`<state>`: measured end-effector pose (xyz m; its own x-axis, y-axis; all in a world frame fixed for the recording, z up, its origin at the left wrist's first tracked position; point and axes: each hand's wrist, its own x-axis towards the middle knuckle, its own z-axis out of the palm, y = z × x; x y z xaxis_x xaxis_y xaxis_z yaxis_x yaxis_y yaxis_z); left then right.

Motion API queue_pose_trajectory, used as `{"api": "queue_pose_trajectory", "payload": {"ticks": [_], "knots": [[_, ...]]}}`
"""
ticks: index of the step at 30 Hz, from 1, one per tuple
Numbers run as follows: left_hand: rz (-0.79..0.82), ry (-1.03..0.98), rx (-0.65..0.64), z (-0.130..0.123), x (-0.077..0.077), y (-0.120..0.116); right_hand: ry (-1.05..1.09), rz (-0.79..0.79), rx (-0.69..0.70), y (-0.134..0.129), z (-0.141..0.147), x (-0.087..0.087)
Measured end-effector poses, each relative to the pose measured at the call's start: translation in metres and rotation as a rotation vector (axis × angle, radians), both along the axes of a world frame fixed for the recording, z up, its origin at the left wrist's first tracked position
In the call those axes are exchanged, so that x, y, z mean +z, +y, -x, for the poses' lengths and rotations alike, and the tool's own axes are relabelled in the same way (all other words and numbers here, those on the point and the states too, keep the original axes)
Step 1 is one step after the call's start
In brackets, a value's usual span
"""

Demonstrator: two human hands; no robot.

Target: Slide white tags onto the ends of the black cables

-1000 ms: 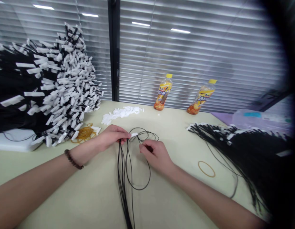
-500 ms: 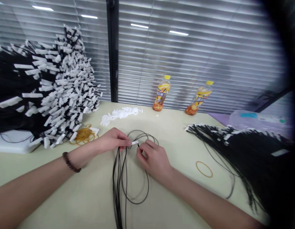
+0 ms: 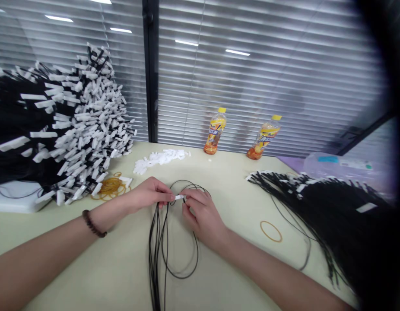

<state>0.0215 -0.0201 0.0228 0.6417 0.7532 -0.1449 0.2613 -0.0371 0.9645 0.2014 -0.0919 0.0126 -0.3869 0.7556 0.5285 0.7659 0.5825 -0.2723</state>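
Observation:
My left hand [image 3: 154,194] pinches a small white tag [image 3: 179,197] at its left end, with thin black cords [image 3: 156,255] hanging beneath the fingers. From the right, my right hand [image 3: 200,214] closes its fingertips at the tag's other end, where a short dark cord end shows. Its thumb and forefinger form a ring. Loops of black cord curve behind both hands and down between them over the pale table [image 3: 122,268].
A big heap of white-tagged black cords [image 3: 93,112] stands at left, beside yellow rubber bands [image 3: 112,186]. Loose white tags [image 3: 159,160] lie behind my hands. Two bottles [image 3: 214,131] [image 3: 264,137] stand near the blinds. At right are more black cords [image 3: 329,207] and one rubber band [image 3: 270,231].
The view has shifted a little. My right fingers have moved onto the right end of the white tag, covering more of it and the dark cord end.

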Motion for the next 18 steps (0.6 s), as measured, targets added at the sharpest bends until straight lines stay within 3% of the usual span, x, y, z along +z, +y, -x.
{"api": "queue_pose_trajectory", "payload": {"ticks": [18], "knots": [[-0.031,0.005,-0.040,0.0020,0.0024,-0.0005,0.006,-0.002,0.012,0.0013,-0.0004,0.0000]]}}
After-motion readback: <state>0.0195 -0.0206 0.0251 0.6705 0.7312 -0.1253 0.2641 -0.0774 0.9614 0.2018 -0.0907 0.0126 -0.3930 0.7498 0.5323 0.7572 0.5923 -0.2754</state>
